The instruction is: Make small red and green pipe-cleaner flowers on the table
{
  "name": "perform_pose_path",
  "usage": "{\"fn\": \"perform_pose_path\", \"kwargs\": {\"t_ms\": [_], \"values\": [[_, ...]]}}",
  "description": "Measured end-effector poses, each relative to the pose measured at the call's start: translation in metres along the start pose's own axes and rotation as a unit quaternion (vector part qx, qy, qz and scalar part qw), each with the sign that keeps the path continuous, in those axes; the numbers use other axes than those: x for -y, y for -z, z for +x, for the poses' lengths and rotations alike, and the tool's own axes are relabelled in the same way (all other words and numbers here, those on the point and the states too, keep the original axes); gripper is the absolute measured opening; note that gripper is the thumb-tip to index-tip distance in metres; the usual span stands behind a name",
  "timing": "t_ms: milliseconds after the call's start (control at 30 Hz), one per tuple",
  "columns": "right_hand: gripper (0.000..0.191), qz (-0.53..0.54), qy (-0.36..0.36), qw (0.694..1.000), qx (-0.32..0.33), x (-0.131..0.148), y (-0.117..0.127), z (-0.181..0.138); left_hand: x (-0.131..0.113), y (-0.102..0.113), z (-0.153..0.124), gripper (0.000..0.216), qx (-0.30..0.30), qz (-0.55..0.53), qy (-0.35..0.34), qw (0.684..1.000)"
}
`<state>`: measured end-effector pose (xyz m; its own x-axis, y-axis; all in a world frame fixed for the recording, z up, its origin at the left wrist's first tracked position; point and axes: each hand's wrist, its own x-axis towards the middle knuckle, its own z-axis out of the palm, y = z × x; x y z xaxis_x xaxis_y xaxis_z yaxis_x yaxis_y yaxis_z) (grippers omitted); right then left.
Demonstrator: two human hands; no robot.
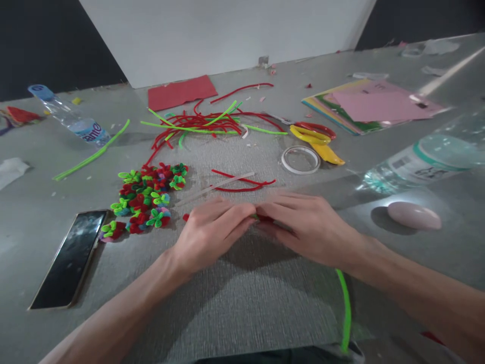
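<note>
My left hand and my right hand meet over the middle of the table, fingers pinched and slightly blurred. Between the fingertips shows a bit of red pipe cleaner with a trace of green; its shape is mostly hidden. A red tip pokes out beyond my left knuckles. Just past the hands lie red pipe cleaner pieces and a whitish translucent stick. To the left of my left hand sits a cluster of small red and green pipe cleaner flowers. Under my right forearm, a green pipe cleaner hangs toward the table's edge.
A phone lies at left, near a tilted water bottle. Behind are a pile of pipe cleaners and red paper. At right are scissors, a tape roll, coloured paper, a large bottle and a pinkish oval object.
</note>
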<state>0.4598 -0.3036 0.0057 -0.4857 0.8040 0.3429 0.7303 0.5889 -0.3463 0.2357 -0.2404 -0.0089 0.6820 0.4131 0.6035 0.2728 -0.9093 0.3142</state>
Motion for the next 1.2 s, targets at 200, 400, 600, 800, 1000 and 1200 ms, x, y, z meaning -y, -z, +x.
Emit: {"fn": "perform_pose_path", "kwargs": {"t_ms": [200,400,600,800,1000,1200], "values": [[0.016,-0.027,-0.052,0.998,-0.021,-0.005,0.004,-0.003,0.005,0.004,0.000,0.005,-0.032,0.010,0.056,0.998],[0.013,-0.053,-0.069,0.994,-0.059,-0.010,0.007,-0.004,0.008,0.006,-0.001,0.008,-0.059,0.012,0.085,0.995],[0.022,-0.017,-0.062,0.996,-0.065,-0.010,0.009,-0.004,0.007,0.008,0.002,0.017,-0.017,-0.064,0.141,0.988],[0.013,-0.050,-0.111,0.990,-0.067,-0.013,0.013,-0.004,0.024,0.023,0.007,0.015,0.102,0.049,0.120,0.986],[0.015,-0.065,-0.130,0.985,-0.092,-0.016,0.011,-0.006,0.034,0.035,0.008,0.015,0.264,0.119,0.013,0.957],[0.018,-0.055,-0.131,0.986,-0.085,-0.016,0.011,-0.006,0.041,0.028,0.004,0.003,0.228,0.045,0.007,0.973]]}}
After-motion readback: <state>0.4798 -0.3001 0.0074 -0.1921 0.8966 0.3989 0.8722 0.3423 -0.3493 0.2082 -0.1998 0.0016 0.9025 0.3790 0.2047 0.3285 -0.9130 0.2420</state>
